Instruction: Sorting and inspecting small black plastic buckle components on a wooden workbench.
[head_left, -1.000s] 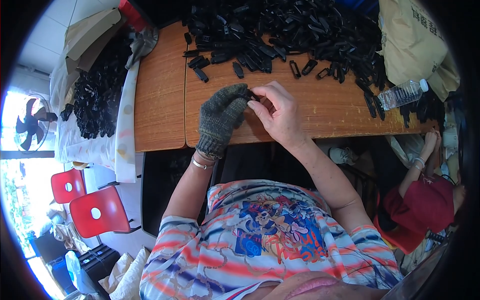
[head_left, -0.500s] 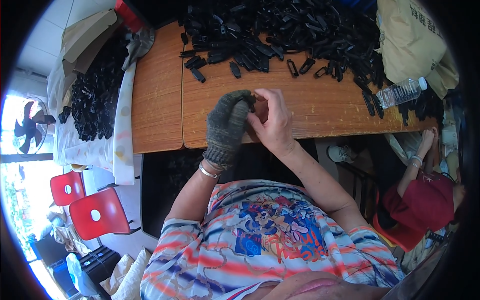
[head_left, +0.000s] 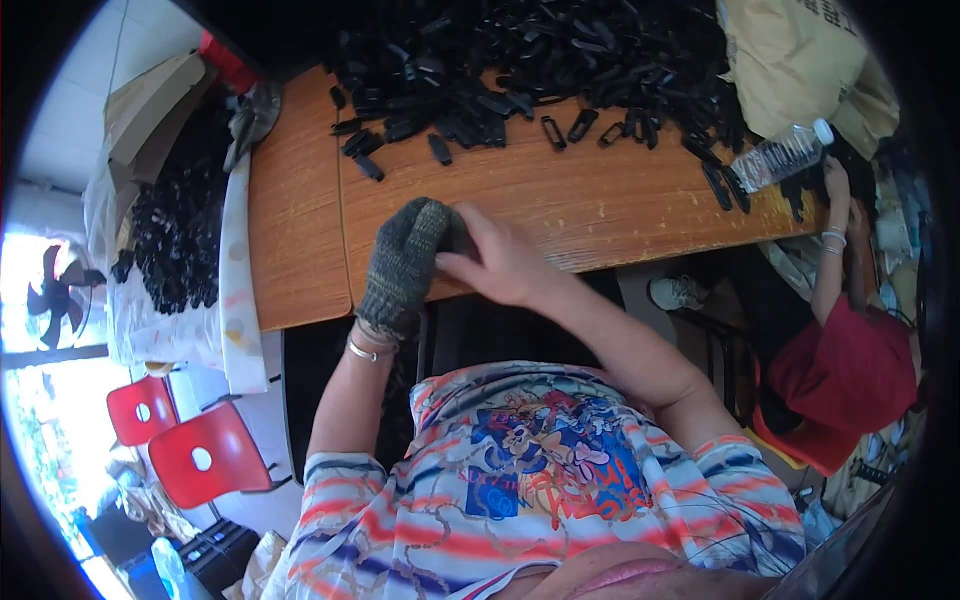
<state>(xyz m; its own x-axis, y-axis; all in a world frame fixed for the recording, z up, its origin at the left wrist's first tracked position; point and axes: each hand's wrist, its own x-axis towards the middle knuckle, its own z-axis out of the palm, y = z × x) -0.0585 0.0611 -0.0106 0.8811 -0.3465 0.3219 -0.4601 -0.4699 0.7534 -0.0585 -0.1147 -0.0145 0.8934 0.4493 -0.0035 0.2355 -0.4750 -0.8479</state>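
Your dark knit-gloved left hand [head_left: 402,262] and bare right hand [head_left: 507,262] meet over the brown wooden worktop [head_left: 580,205]; whether they grip anything, I cannot tell. Elongated black plastic pieces [head_left: 540,65] lie heaped beyond.

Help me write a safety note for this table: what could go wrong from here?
The right hand is bare, unlike the gloved left hand, so its fingers could get scraped or pinched. The clear bottle lies on its side near a co-worker's hand and might roll if bumped. The black pieces are heaped loosely; some might slide.
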